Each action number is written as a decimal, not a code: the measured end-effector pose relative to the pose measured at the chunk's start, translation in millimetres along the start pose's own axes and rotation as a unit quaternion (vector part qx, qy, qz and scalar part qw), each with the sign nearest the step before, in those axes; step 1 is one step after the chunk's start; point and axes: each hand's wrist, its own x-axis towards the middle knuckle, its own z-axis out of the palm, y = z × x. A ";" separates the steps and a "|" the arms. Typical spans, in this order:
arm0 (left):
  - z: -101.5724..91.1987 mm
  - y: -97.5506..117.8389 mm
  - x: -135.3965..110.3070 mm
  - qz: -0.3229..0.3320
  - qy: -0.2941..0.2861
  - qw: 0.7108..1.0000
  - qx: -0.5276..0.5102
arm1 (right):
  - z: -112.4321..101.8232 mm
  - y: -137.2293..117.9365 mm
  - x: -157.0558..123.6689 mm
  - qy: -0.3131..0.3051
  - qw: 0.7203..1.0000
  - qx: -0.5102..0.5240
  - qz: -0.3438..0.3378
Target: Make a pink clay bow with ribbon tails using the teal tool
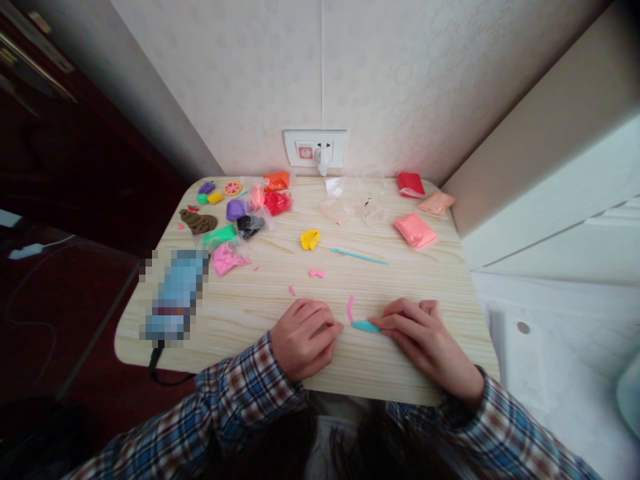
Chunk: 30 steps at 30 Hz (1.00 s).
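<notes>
My right hand [429, 337] grips a blue plastic clay knife [367, 326] by one end. The blade lies low over the table, its tip at the lower end of a thin, curved pink clay strip [351, 309]. Left of the strip, my left hand [306, 339] rests on the table with its fingers curled in and pressed together; whether anything is between them is hidden. Just beyond the left hand is a small pink clay piece [292, 291]. A pink clay bow [317, 273] lies farther up the table, below a yellow clay lump [310, 240].
A thin blue tool [360, 256] lies mid-table. Bagged clay, including a pink pack [416, 231] and a green one [220, 237], lines both sides. Brown coiled clay [199, 221] sits at left, above a cabled phone [176, 293]. A wall socket [316, 148] is behind.
</notes>
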 end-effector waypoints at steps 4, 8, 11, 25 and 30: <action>0.0 1.1 -0.5 0.001 0.000 1.000 0.000 | -1.5 1.4 -0.9 -0.006 1.000 0.006 0.006; -0.1 1.6 -0.4 0.002 0.004 1.000 -0.007 | -2.4 3.9 -2.8 -0.014 1.000 0.005 0.003; -0.6 2.4 -0.3 -0.002 -0.004 1.000 -0.004 | -2.6 4.4 -3.4 -0.017 1.000 -0.011 0.001; -0.9 3.6 0.2 -0.014 -0.008 1.000 -0.004 | -2.8 6.9 -1.8 -0.009 1.000 0.022 0.020; -0.1 0.6 1.0 0.015 0.002 1.000 0.005 | -0.2 7.3 6.9 0.021 0.999 0.019 0.047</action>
